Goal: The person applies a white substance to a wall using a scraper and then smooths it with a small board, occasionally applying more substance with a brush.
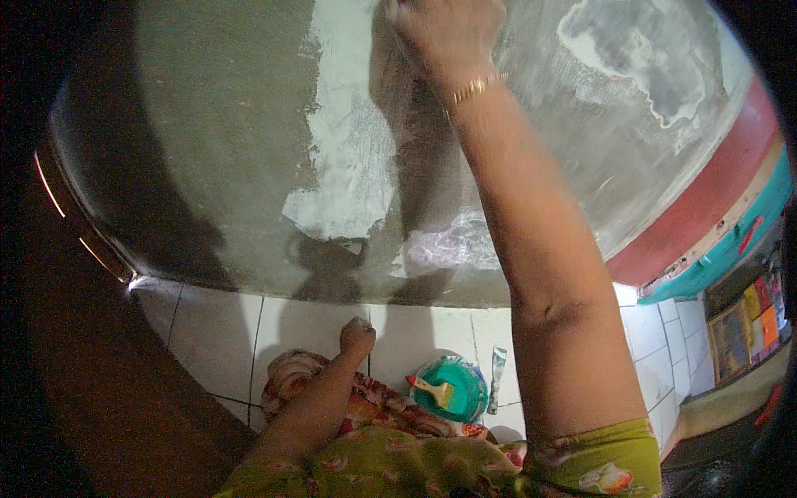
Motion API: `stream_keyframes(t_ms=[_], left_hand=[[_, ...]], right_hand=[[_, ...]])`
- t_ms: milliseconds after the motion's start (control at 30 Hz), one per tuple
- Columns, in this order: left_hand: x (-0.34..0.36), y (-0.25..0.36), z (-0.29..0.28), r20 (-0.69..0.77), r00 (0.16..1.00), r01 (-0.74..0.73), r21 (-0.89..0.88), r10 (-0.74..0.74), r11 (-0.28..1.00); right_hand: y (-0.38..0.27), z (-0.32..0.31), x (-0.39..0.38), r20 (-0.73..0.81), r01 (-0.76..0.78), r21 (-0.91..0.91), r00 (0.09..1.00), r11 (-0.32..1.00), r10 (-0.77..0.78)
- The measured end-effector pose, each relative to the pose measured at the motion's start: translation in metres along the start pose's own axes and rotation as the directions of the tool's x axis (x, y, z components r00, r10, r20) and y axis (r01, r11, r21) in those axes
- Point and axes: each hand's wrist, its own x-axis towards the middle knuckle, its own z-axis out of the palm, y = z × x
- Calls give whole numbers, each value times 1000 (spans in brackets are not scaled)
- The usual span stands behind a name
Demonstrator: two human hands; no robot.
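Note:
My right hand [448, 37], with a gold bracelet at the wrist, is raised against the grey wall [241, 149]. Its fingers look curled, but they are slightly blurred and partly cut off by the upper edge, so what they hold cannot be seen. Low by my knee, my left hand [358, 339] is closed in a fist with nothing visible in it. A tub of teal paint [473, 383] stands on the floor between my arms. Across its top lies a paintbrush [438, 390] with a pale, red-tipped handle. Beside the tub is a flat, narrow scraper-like tool [497, 378].
Pale filler [349, 166] runs down the wall in a ragged strip, and another whitish patch [639, 58] is at upper right. White floor tiles [216, 332] meet the wall's foot. To the right are a red band [689, 207] and a teal frame [706, 261].

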Motion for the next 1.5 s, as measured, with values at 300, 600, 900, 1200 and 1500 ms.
stream_keyframes(t_ms=[300, 600, 900, 1200, 1500], left_hand=[[8, -20, 8, 33, 999, -40, 68, 38, 997], [13, -18, 22, 62, 997, -39, 71, 35, 997], [7, -13, 9, 129, 992, 5, -2, -5, 1000], [29, -61, 36, 116, 986, -144, 222, 121, 964], [27, -62, 46, 144, 983, -134, 126, 116, 983]], right_hand=[[-91, -18, -266, 582, 32, 361, 774, 932, -251], [-5, -2, -16, 156, -128, -149, 976, 980, 151], [-95, 12, -166, 435, 49, 328, 879, 943, -197], [-40, -6, -68, 342, -122, -104, 928, 987, 150], [-112, 37, -119, 260, -25, 301, 964, 953, -57]])
